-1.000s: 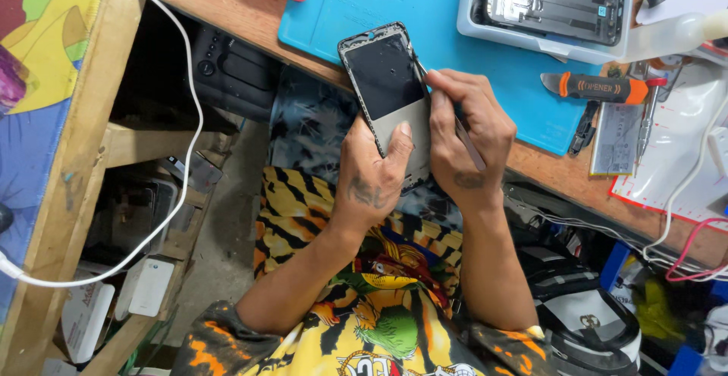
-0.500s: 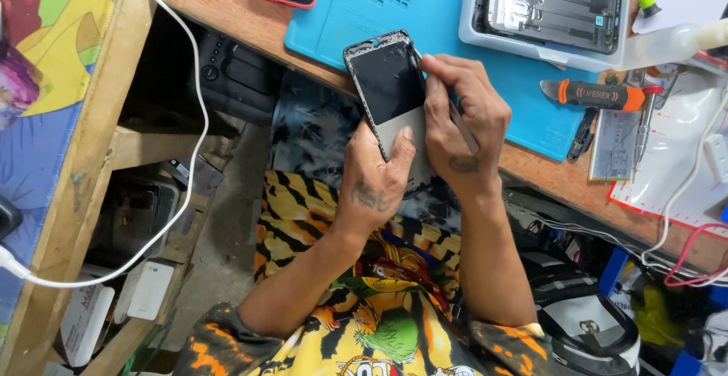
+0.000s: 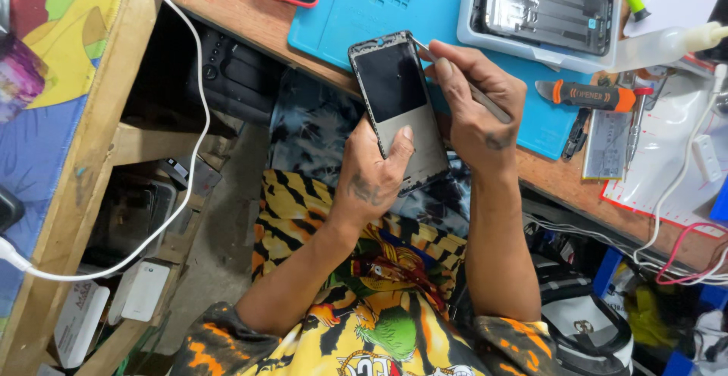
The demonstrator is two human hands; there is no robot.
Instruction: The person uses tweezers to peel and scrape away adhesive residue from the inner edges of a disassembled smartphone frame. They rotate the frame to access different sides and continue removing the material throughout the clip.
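Two hands working on a phone screen panel

The left hand [image 3: 371,182] grips the panel [image 3: 400,110] from below, thumb pressed on its face; the right hand [image 3: 478,110] pinches a thin metal tool [image 3: 462,81] whose tip meets the panel's top corner; beyond lies a blue mat [image 3: 364,12].
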